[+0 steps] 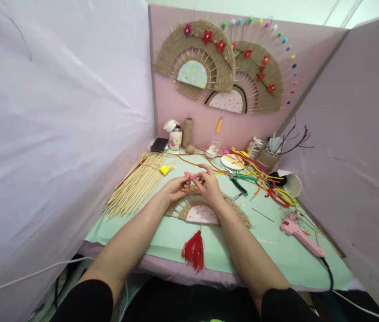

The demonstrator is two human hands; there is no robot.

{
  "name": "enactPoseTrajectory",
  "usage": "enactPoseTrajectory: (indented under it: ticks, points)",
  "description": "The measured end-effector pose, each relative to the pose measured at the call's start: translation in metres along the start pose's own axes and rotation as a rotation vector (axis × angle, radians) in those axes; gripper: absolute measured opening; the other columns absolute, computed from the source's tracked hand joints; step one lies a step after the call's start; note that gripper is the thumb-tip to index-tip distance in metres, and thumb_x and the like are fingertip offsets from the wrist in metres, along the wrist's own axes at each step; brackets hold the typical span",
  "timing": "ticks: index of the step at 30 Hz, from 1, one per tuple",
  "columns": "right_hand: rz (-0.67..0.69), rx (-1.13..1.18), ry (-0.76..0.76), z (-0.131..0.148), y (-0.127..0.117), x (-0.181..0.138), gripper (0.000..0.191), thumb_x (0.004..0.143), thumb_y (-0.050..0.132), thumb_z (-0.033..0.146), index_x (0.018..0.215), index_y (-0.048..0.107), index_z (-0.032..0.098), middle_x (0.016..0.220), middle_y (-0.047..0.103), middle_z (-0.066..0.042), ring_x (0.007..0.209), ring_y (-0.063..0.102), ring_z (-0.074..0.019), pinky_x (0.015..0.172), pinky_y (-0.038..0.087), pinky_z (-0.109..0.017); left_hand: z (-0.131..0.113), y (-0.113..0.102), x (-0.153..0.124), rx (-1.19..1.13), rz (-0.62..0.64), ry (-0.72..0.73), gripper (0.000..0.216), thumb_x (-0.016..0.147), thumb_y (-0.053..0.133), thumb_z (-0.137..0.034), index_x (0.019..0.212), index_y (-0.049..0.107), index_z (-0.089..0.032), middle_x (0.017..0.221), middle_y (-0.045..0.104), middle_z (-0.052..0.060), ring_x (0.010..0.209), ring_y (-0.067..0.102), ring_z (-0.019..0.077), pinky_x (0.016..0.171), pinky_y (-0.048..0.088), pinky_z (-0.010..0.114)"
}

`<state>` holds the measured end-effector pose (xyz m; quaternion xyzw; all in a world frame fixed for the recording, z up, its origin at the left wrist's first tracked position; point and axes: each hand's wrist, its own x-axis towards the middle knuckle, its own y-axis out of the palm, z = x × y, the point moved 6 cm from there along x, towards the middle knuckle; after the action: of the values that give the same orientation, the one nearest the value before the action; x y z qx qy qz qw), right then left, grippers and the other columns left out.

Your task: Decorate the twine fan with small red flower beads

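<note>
Above the table, my left hand (176, 188) and my right hand (208, 185) meet, fingertips pinched together. Between them shows a small pink piece (188, 175), too small to make out its kind. My left fingers grip it, and my right fingertips close on its other side. Beneath both hands lies a half-round twine fan (238, 209) with a white, pink-dotted centre (202, 214), partly covered by my hands and forearms. A red tassel (194, 250) hangs from the fan's lower edge. A yellow tube-like packet (166, 169) rests left of my hands.
Thin wooden sticks (135, 185) spread at left. Green-handled pliers (239, 184) and coloured pipe cleaners (259, 172) lie right of my hands. A pink glue gun (301, 235) with a cord rests at right. Behind stand a white bottle (175, 138), a twine spool (187, 132) and a white plate (232, 162).
</note>
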<state>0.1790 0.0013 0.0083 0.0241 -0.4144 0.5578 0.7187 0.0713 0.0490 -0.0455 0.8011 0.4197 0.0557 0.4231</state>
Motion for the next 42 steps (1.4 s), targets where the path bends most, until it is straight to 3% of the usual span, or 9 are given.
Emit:
enactPoseTrajectory:
  ticks: [7,11,16,20,25,31,34,38,42]
  points:
    - [-0.03,0.102,0.077,0.0,0.001,-0.001,0.018,0.084,0.06,0.037,0.088,0.067,0.021,0.13,0.053,-0.012,0.075,0.06,-0.014,0.062,0.054,-0.03,-0.006,-0.001,-0.003,0.106,-0.027,0.104,0.021,0.075,0.076,-0.022,0.074,0.061,-0.009,0.056,0.043,-0.006,0.044,0.034,0.0004,0.04,0.023,0.012]
    - [-0.009,0.114,0.092,0.001,0.003,-0.001,0.019,0.084,0.061,0.037,0.076,0.062,0.02,0.134,0.051,-0.013,0.074,0.061,-0.013,0.063,0.054,-0.03,-0.004,0.001,-0.005,0.151,-0.013,0.103,0.025,0.07,0.08,-0.024,0.071,0.059,-0.009,0.052,0.039,-0.008,0.043,0.031,0.0008,0.04,0.022,0.014]
    - [-0.017,0.139,0.095,0.001,0.005,-0.003,0.02,0.084,0.06,0.035,0.071,0.057,0.019,0.136,0.048,-0.013,0.085,0.062,-0.0151,0.064,0.053,-0.028,-0.007,0.0,-0.004,0.137,-0.037,0.116,0.025,0.073,0.077,-0.025,0.069,0.057,-0.011,0.053,0.039,-0.007,0.042,0.03,0.0006,0.04,0.023,0.013]
    - [-0.094,0.196,0.206,-0.009,0.002,-0.003,0.015,0.079,0.063,0.034,0.075,0.06,0.019,0.134,0.049,-0.013,0.081,0.062,-0.015,0.064,0.053,-0.03,-0.016,-0.005,-0.001,0.108,-0.101,0.137,0.028,0.078,0.073,-0.028,0.067,0.052,-0.013,0.05,0.032,-0.009,0.038,0.024,0.0008,0.036,0.017,0.013]
    - [-0.253,0.321,0.405,-0.028,-0.008,-0.004,0.02,0.07,0.069,0.036,0.074,0.062,0.018,0.119,0.058,-0.011,0.071,0.061,-0.0131,0.069,0.05,-0.032,-0.034,-0.026,-0.001,0.258,-0.348,0.263,0.024,0.079,0.071,-0.022,0.066,0.052,-0.014,0.046,0.025,-0.012,0.036,0.018,0.0002,0.036,0.008,0.014]
    - [-0.185,0.491,0.573,-0.03,0.0,-0.007,0.03,0.065,0.072,0.04,0.086,0.063,0.02,0.087,0.066,-0.002,0.061,0.054,-0.0124,0.052,0.043,-0.025,-0.04,-0.033,-0.006,0.257,-0.409,0.247,0.015,0.077,0.069,-0.009,0.083,0.057,-0.014,0.047,0.037,-0.01,0.035,0.026,0.0017,0.036,0.01,0.016]
    - [-0.113,0.481,0.485,-0.019,0.004,-0.005,0.028,0.071,0.068,0.039,0.092,0.064,0.022,0.083,0.065,-0.001,0.065,0.055,-0.0134,0.055,0.045,-0.025,-0.044,-0.024,-0.011,0.185,-0.392,0.259,0.003,0.089,0.056,-0.017,0.091,0.055,-0.015,0.054,0.046,-0.006,0.039,0.037,0.0033,0.038,0.023,0.014]
    - [-0.046,0.258,0.196,0.001,0.007,-0.002,0.017,0.08,0.06,0.033,0.091,0.068,0.023,0.109,0.059,-0.007,0.094,0.058,-0.0188,0.068,0.049,-0.029,-0.034,-0.002,-0.014,-0.033,-0.179,0.119,0.032,0.097,0.04,-0.036,0.105,0.054,-0.008,0.08,0.063,0.01,0.069,0.063,0.0132,0.061,0.05,0.022]
    - [-0.016,0.004,0.016,0.011,0.01,-0.004,0.013,0.085,0.06,0.028,0.092,0.071,0.024,0.104,0.06,-0.008,0.103,0.054,-0.0225,0.083,0.047,-0.037,-0.025,0.012,-0.018,-0.13,-0.049,0.063,0.046,0.097,0.035,-0.043,0.119,0.049,-0.006,0.093,0.066,0.014,0.075,0.064,0.0161,0.066,0.052,0.027]
